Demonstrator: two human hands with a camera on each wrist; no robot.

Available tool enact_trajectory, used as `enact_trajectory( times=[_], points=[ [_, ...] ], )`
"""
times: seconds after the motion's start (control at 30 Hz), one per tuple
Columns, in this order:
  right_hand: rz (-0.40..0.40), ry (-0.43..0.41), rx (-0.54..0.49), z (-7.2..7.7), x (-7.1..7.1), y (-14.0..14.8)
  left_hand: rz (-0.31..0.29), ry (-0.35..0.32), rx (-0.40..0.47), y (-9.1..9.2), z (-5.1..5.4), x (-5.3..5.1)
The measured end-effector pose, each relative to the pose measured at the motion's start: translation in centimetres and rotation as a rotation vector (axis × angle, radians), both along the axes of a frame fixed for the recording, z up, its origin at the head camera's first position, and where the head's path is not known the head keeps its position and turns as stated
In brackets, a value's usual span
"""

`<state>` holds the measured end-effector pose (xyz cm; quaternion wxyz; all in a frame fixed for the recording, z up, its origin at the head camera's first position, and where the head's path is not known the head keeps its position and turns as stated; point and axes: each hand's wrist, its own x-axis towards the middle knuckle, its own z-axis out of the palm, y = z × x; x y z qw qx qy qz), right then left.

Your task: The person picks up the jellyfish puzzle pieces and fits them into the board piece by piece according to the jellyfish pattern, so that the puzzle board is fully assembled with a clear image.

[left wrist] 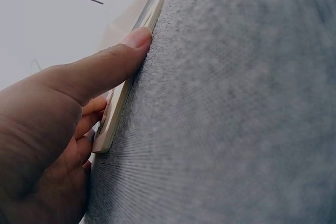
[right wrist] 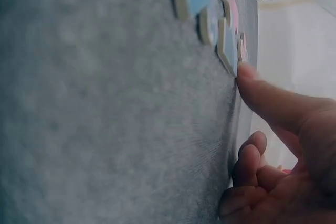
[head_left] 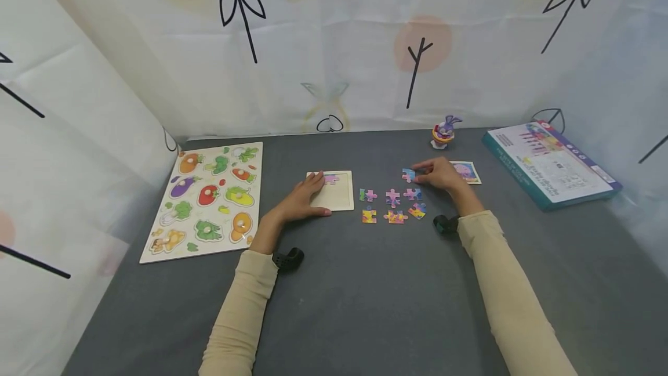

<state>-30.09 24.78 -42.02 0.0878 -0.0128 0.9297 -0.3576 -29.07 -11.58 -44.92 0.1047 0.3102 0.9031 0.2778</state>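
Observation:
My left hand point(head_left: 301, 199) holds a small wooden puzzle tray point(head_left: 341, 199) by its left side. Its thumb point(left wrist: 137, 38) presses the near edge in the left wrist view, with the other fingers on the far side. A pink puzzle piece point(head_left: 331, 179) lies inside the tray near the top. My right hand point(head_left: 440, 174) has its thumb and forefinger at a blue puzzle piece point(head_left: 408, 175) on the table, pinching its right side. Several loose puzzle pieces point(head_left: 393, 197) lie between the tray and the right hand, some also visible edge-on point(right wrist: 228, 45) in the right wrist view.
A vegetable puzzle board point(head_left: 224, 195) lies at the left. Behind the right hand are a small picture card point(head_left: 467, 172) and a purple rabbit figure point(head_left: 443, 132). A flat box point(head_left: 553, 161) lies at the right, near the fabric backdrop point(head_left: 355, 62).

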Motion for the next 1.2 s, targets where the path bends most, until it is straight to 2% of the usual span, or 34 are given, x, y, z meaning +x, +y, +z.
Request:
enact_trajectory(
  times=[0.37, 0.53, 0.63, 0.8, 0.93, 1.07, 1.2],
  points=[
    [0.017, 0.059, -0.007, -0.4, -0.5, 0.2, 0.0, 0.007, 0.015, 0.0, -0.1, 0.1],
    [0.035, 0.045, -0.008, 0.0, -0.7, -0.6, -0.001, 0.006, 0.001, 0.1, -0.3, 0.0],
    [0.068, 0.055, -0.035, 0.6, -0.9, -2.5, 0.003, 0.003, 0.0, 0.1, -0.3, 0.0],
    [0.156, 0.105, -0.063, 1.4, -1.4, -8.0, 0.016, -0.012, 0.003, 0.0, 0.0, 0.1],
    [0.203, 0.105, -0.044, 1.1, -1.7, -11.7, 0.001, -0.007, 0.014, 0.0, 0.1, 0.2],
    [0.196, 0.091, -0.034, 0.5, -1.8, -13.6, -0.013, 0.003, 0.017, 0.0, 0.2, 0.1],
    [0.207, 0.06, -0.072, 0.3, -1.9, -14.2, -0.021, 0.01, 0.013, -0.1, 0.2, 0.1]
  ],
)
